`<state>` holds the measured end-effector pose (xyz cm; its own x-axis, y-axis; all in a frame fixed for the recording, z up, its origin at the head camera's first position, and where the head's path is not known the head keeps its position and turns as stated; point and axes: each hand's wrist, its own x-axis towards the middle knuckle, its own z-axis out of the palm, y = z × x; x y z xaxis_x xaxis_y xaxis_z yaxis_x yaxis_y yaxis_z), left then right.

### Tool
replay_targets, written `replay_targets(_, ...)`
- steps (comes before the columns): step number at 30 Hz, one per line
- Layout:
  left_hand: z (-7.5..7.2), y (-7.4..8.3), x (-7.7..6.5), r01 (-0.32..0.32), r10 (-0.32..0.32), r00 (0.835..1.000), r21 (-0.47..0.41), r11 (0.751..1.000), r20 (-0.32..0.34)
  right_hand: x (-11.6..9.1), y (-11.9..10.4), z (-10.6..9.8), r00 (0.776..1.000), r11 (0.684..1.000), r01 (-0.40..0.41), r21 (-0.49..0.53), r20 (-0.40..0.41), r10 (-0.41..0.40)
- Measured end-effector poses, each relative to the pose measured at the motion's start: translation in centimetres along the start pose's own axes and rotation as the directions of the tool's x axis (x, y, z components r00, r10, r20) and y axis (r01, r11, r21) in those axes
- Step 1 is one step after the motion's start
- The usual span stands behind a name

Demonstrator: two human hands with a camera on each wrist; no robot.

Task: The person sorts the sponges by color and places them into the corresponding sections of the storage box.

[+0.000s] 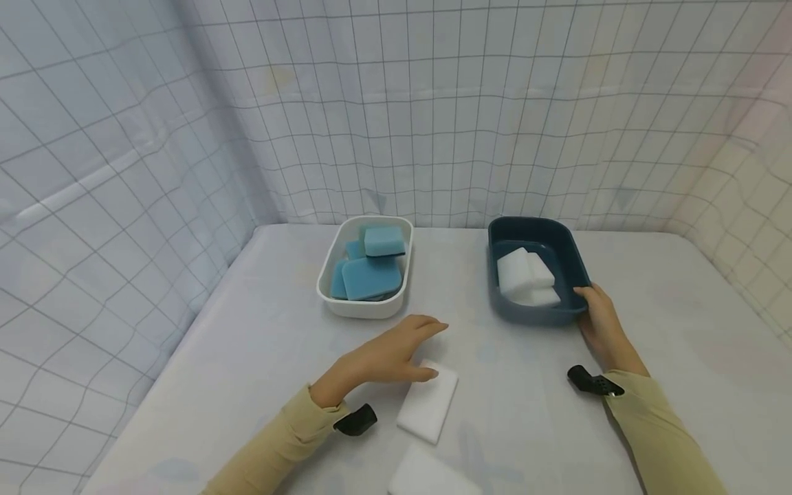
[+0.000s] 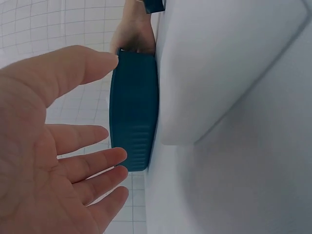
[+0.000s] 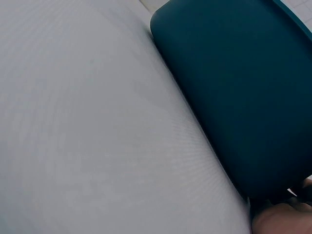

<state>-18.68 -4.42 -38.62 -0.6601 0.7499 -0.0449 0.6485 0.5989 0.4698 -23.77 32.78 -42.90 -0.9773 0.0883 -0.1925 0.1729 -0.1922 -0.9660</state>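
Observation:
My left hand hovers, fingers spread and thumb apart, over a flat white sponge on the table; the left wrist view shows its palm bare. With my right hand I grip the near right corner of a dark teal bin, thumb at the rim and the other fingers mostly hidden along the outer wall. Inside that bin lie several white sponge blocks. The right wrist view is filled by the bin's side wall standing on the white table.
A white bin at the back left holds several blue sponges, stacked loosely. Another white block lies at the table's front edge of view. Grid-patterned white curtains hang behind and on both sides of the table.

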Motion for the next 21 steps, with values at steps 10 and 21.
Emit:
replay_targets(10, 0.6, -0.6, -1.0, -0.035, 0.037, 0.996, -0.018, 0.999, 0.077, 0.1, 0.1, 0.0, 0.999, 1.000, 0.027, -0.001, -0.018, -0.027)
replay_targets(21, 0.8, -0.4, -1.7, -0.024, 0.040, 0.979, -0.080, 0.996, 0.202, 0.1, 0.0, 0.1, 1.000, 1.000, 0.019, 0.000, -0.015, -0.019)
